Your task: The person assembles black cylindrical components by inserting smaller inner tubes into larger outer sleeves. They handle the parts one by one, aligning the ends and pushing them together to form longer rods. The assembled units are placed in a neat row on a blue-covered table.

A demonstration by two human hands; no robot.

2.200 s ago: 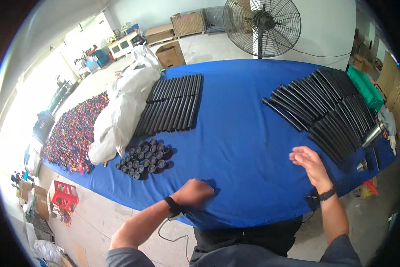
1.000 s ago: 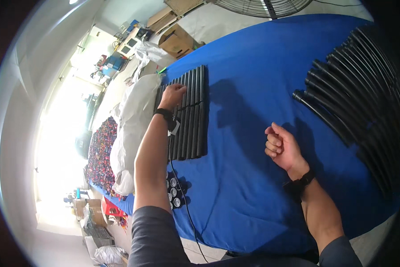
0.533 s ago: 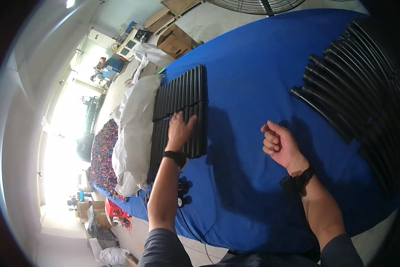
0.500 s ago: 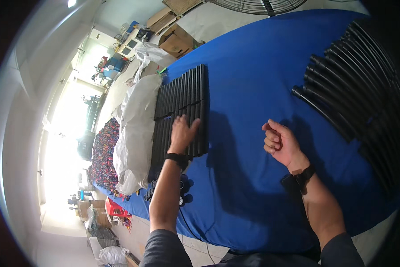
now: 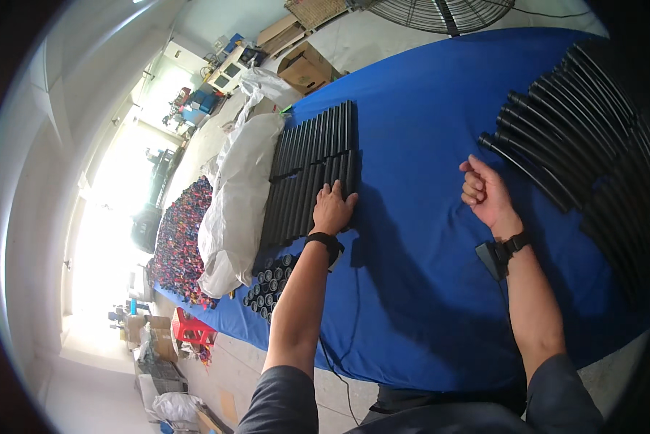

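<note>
My left hand point(image 5: 332, 207) lies palm down on the near row of black tubes point(image 5: 290, 210), its fingers apart, near the right edge of that row. The tubes lie side by side in two rows on a blue cloth point(image 5: 412, 289). To the right, my right hand point(image 5: 486, 192) is held above the cloth with its fingers curled in and the thumb over them. Nothing shows in it. A fan-shaped spread of long black tubes point(image 5: 535, 170) lies just beyond it, apart from the hand. Each wrist wears a black band.
Small round black caps point(image 5: 267, 282) stand beside my left forearm. Left of the tubes are a white plastic sheet point(image 5: 238, 195) and a heap of small multicoloured pieces point(image 5: 182, 239). A cardboard box point(image 5: 307, 69) and a fan point(image 5: 441, 14) stand beyond the table. A cable point(image 5: 332, 362) hangs off the near edge.
My left hand has shifted slightly right over the tubes, fingers still spread. The curled right hand has moved farther away and a little right, closer to the fanned tubes. The view has turned slightly.
</note>
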